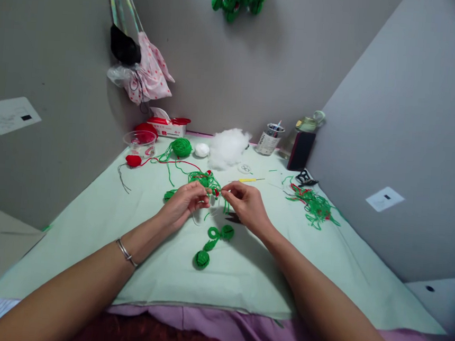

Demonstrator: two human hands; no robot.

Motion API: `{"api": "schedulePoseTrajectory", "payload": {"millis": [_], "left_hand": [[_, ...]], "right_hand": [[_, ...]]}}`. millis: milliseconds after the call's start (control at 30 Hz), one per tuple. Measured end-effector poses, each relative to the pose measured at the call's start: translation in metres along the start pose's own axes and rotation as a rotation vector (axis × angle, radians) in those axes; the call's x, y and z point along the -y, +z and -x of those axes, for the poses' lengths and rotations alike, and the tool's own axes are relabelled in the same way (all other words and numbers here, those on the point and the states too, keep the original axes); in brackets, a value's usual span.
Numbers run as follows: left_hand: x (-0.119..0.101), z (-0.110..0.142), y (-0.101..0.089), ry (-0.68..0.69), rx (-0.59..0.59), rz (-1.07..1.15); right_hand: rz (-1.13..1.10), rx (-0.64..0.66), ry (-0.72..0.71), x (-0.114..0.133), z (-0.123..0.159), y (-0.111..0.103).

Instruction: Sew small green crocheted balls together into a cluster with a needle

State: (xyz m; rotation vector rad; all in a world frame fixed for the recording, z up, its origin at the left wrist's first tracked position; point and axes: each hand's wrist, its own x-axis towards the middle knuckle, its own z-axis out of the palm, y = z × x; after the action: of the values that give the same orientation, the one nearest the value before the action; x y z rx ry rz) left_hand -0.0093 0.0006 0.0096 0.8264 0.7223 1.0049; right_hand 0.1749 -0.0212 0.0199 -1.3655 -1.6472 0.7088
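My left hand, a bracelet on its wrist, pinches a small red and green crochet piece above the middle of the table. Close against that piece, the fingertips of my right hand are pressed together; whatever they hold is too small to make out. Behind my hands lies a tangle of green yarn, from which a red strand runs left to a small red yarn ball. Nearer to me rest crocheted green pieces, some of them round. A yellow-handled crochet hook lies beyond my right hand.
At the back stand a clear plastic tub, a green yarn ball, white stuffing, a tin of pens, a bottle and a dark phone. Green and red yarn scraps lie right. Grey walls enclose the table.
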Motion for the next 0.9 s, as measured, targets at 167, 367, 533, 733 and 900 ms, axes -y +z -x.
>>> {"api": "schedulePoseTrajectory", "payload": {"millis": [167,367,533,733,900], "left_hand": [[-0.001,-0.001,-0.002,0.068,0.050,-0.016],[0.008,0.000,0.000,0.062,0.198,-0.093],[0.014,-0.001,0.000,0.063,0.240,-0.132],[0.016,-0.004,-0.002,-0.005,0.263,-0.251],[0.018,-0.004,-0.002,0.019,0.281,-0.289]], "right_hand": [[-0.083,0.034,0.017,0.003,-0.002,-0.005],[-0.274,-0.006,0.076,0.007,-0.006,-0.011],[-0.482,-0.031,0.094,0.003,-0.008,-0.014],[-0.545,-0.051,0.018,0.000,-0.008,-0.014],[-0.498,-0.061,-0.020,0.002,-0.007,-0.013]]}}
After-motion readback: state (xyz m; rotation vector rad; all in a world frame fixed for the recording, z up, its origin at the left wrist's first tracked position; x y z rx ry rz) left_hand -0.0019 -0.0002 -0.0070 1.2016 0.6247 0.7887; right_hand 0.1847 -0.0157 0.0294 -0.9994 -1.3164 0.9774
